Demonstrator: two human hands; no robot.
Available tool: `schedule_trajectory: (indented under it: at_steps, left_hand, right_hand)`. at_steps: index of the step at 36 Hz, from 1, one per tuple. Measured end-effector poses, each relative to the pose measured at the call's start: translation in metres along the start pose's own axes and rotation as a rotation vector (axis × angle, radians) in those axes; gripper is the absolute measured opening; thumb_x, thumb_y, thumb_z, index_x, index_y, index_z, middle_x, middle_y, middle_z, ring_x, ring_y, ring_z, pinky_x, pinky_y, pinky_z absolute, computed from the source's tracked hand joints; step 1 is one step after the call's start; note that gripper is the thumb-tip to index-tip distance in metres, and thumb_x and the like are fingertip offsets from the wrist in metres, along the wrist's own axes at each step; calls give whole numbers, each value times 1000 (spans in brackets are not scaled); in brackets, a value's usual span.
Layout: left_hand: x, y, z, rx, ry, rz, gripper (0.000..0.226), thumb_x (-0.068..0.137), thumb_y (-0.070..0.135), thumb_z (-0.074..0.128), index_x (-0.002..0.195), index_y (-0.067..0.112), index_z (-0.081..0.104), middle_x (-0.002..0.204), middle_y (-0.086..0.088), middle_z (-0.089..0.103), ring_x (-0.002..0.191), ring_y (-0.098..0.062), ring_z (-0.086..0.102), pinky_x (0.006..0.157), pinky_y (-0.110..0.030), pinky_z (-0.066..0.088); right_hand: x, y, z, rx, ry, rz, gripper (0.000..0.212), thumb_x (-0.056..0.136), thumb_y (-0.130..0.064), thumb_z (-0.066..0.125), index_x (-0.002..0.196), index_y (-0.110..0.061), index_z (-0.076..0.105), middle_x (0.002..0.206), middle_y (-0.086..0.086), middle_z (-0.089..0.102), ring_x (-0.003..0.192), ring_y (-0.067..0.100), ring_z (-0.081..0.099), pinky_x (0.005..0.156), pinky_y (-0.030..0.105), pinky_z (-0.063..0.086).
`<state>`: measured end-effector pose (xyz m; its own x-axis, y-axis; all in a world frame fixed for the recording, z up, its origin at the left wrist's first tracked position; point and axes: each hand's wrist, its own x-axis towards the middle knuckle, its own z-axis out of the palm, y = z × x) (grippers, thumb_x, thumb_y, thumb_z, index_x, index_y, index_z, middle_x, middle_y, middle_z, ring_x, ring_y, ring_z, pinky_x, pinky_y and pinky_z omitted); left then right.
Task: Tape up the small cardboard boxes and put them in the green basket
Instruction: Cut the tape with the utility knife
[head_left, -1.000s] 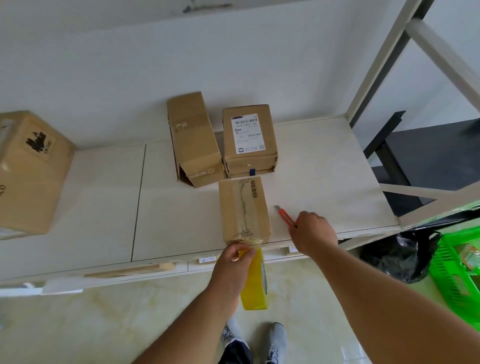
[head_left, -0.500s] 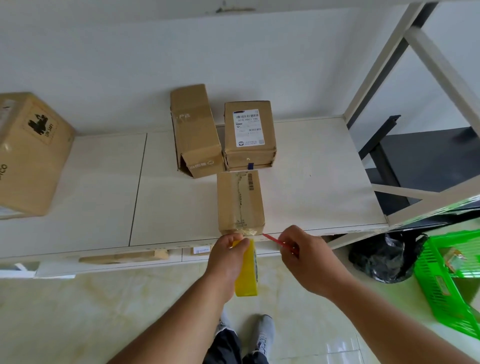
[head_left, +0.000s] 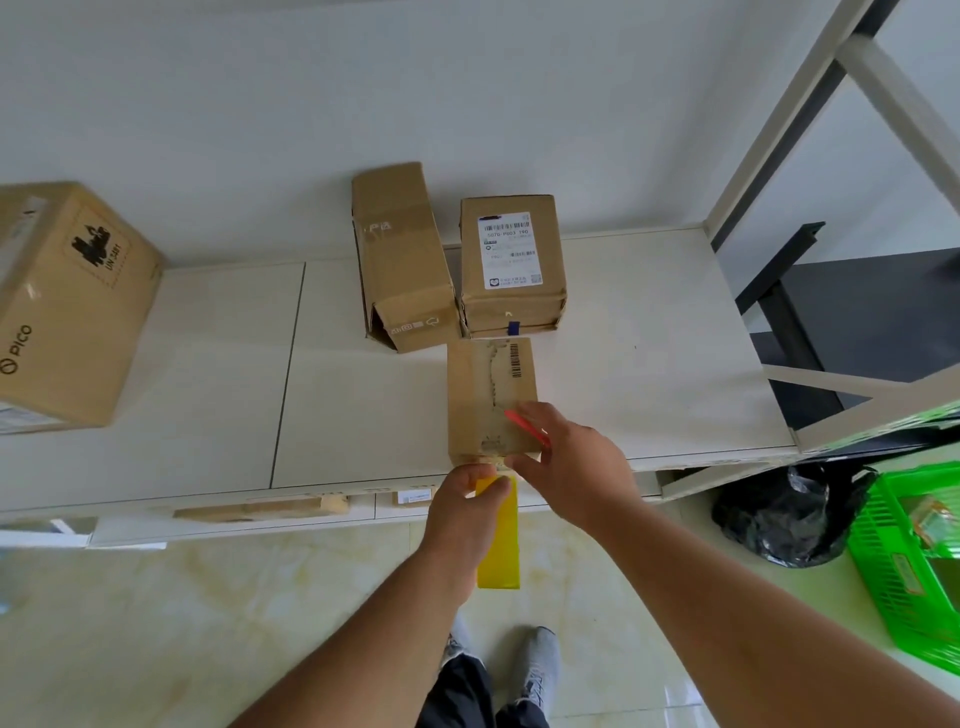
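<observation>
Head view: small box (head_left: 491, 400) at desk (head_left: 649, 353) front edge, frame centre. Left hand (head_left: 465, 512) at its 6 o'clock, fingers curled round yellow tape roll (head_left: 497, 540) hanging below edge. Right hand (head_left: 576, 462) at 4 o'clock, pinching red cutter (head_left: 525, 426) over box top. Green basket (head_left: 914, 561) on floor, far 4 o'clock.

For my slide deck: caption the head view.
Left hand holds yellow tape roll at small box; right hand brings red cutter.
</observation>
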<state>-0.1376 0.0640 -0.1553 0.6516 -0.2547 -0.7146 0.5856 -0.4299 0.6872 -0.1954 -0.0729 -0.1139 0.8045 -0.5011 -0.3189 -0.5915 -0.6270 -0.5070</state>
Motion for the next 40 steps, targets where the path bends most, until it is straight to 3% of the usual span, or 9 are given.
schedule_trajectory:
  at_steps: [9,14,18,22,29,32,35,37,40]
  left_hand:
    - [9,2,-2,14,-11,-39,12,88,36,73,96,30,68,107,5,67,101,-19,64,94,-41,52]
    - [9,2,-5,91,-47,25,20,90,41,70,108,33,67,110,14,64,100,-5,59,88,-31,47]
    - [4,-7,-9,70,-45,64,14,88,45,70,100,37,71,112,14,69,107,-12,63,97,-40,51]
    - [-1,-14,-7,-20,-28,60,9,90,44,69,96,38,71,109,10,71,104,-21,67,96,-53,55]
    - [-5,-13,-1,-57,34,72,5,89,41,70,92,37,72,106,11,72,106,-21,67,98,-55,53]
    - [-5,-13,-2,-49,56,65,5,89,44,69,90,40,71,103,10,73,103,-21,68,97,-53,53]
    - [-5,-13,-2,-51,61,61,5,89,46,69,90,41,72,103,11,72,104,-20,67,98,-52,53]
    - [-5,-12,-2,-51,62,57,5,89,46,69,89,41,72,102,12,72,104,-20,67,98,-52,53]
    - [-5,-11,-2,-44,67,51,5,89,45,68,87,42,72,103,11,71,101,-21,66,95,-52,55]
  right_hand:
    - [8,1,3,-126,5,-28,50,96,-59,56,140,-41,40,123,-8,70,102,24,67,76,33,55]
    - [8,1,3,-156,8,-35,50,97,-57,56,141,-41,39,126,-8,69,102,23,66,76,32,55]
    - [9,0,2,-151,8,-26,51,97,-57,57,141,-41,39,125,-8,69,102,24,66,76,32,55]
    - [8,1,0,-147,-5,-12,53,96,-57,58,143,-41,39,124,-6,69,105,25,66,80,35,56]
    - [8,3,-5,-59,-45,-17,56,93,-57,62,143,-45,41,117,-12,69,101,17,65,78,32,56]
    - [0,5,-12,-19,-28,-60,45,98,-53,53,142,-43,47,108,-13,67,95,14,63,78,33,56]
    - [-15,10,-18,17,51,-83,37,105,-46,40,137,-41,57,109,-11,69,93,15,63,74,32,54]
    - [-27,14,-18,14,2,-64,37,106,-43,37,131,-41,63,104,-12,70,92,16,63,72,30,50]
    - [-37,17,-13,-123,-144,-48,37,106,-44,34,99,-28,67,88,-7,68,82,21,60,66,32,47]
